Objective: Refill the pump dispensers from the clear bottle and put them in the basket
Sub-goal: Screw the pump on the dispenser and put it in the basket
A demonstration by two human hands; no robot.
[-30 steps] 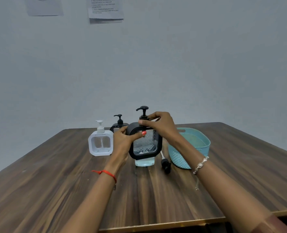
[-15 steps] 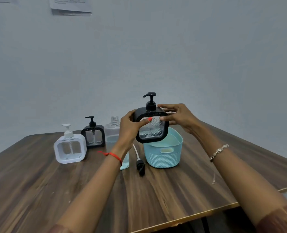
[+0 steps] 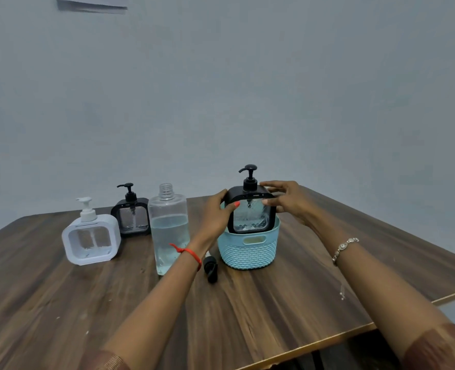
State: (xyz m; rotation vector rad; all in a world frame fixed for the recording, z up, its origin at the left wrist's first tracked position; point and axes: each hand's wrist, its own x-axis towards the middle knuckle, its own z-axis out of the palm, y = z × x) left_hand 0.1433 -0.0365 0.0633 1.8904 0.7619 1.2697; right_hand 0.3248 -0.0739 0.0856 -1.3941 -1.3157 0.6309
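Note:
A black-framed pump dispenser (image 3: 250, 209) with clear liquid inside stands upright with its lower part inside the light blue basket (image 3: 248, 251). My left hand (image 3: 216, 214) grips its left side, thumb on the front. My right hand (image 3: 287, 200) holds its upper right corner. The clear bottle (image 3: 169, 228), uncapped and about two-thirds full, stands left of the basket. A second black dispenser (image 3: 132, 214) and a white dispenser (image 3: 90, 237) stand further left.
A loose black pump head (image 3: 210, 268) with its tube lies on the wooden table (image 3: 287, 303) between the clear bottle and the basket. The table's front edge runs diagonally at lower right. A paper hangs on the grey wall (image 3: 91, 5).
Both hands carried the black dispenser from above the table's middle to the right and lowered it into the basket. The view shifted right, uncovering the clear bottle.

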